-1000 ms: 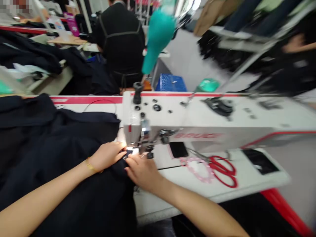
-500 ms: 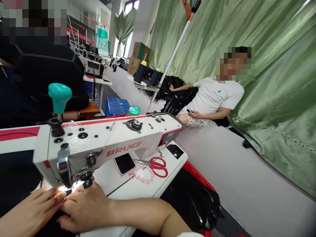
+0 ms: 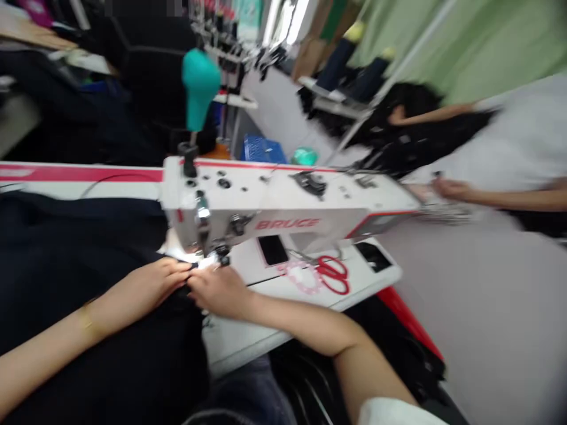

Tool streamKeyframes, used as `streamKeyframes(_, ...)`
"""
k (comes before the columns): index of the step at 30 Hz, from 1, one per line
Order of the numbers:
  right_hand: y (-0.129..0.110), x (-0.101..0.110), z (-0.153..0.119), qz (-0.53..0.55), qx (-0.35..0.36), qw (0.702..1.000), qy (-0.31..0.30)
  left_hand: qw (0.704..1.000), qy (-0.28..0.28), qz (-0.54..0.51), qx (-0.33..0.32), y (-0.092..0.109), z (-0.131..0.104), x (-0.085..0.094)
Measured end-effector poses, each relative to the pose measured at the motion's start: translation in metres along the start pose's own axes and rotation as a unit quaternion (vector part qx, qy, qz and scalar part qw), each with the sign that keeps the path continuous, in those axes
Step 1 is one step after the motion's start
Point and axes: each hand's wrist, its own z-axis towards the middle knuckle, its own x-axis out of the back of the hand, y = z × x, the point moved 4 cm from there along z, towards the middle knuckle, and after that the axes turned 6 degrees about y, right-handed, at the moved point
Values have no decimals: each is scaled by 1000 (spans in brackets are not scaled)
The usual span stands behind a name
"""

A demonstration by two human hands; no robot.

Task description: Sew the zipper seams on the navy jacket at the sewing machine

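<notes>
Dark navy fabric (image 3: 97,236) is spread across the left side, its edge at the lit needle end of one white BRUCE sewing machine (image 3: 283,198). Two hands attend it: the fingers of the left hand (image 3: 153,280) grasp the edge from the left, and those of the right hand (image 3: 221,292) grasp it just beside, from the right; firmness of hold cannot be told through the blur. The step in hand appears to be guiding the edge under the needle; whether the machine is running cannot be determined. The next move would call for holding the edge flat and aligned, fingertips clear of the needle. On the table (image 3: 365,285), right of the needle end, lie one phone (image 3: 272,249), one pair of red-handled scissors (image 3: 333,270) and one pink beaded bracelet (image 3: 310,290). Beyond the machine are two thread cones (image 3: 330,66) and one blue basket (image 3: 264,149). Two co-workers are visible: one in dark clothing (image 3: 153,82) ahead, one in a white shirt (image 3: 518,139) at right.
</notes>
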Motion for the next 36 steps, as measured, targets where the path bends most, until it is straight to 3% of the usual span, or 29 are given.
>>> streamKeyframes(3, 3, -3, -2, 28, 7, 999, 24, 996, -70, 60, -17, 8, -1, -2)
streamKeyframes(11, 9, -7, -4, 91, 6, 991, 100, 988, -77, 127, -42, 15, 4, -3)
streamKeyframes(25, 14, 0, -5, 69, -44, 989, 123, 977, -67, 194, -54, 12, 14, -7)
streamKeyframes(30, 17, 0, -2, 80, -71, 989, 101, 975, -58, 204, -59, 7, 16, -12)
streamKeyframes(36, 18, 0, -1, 88, -61, 991, 78, 978, -73, 194, -20, 8, 12, -13)
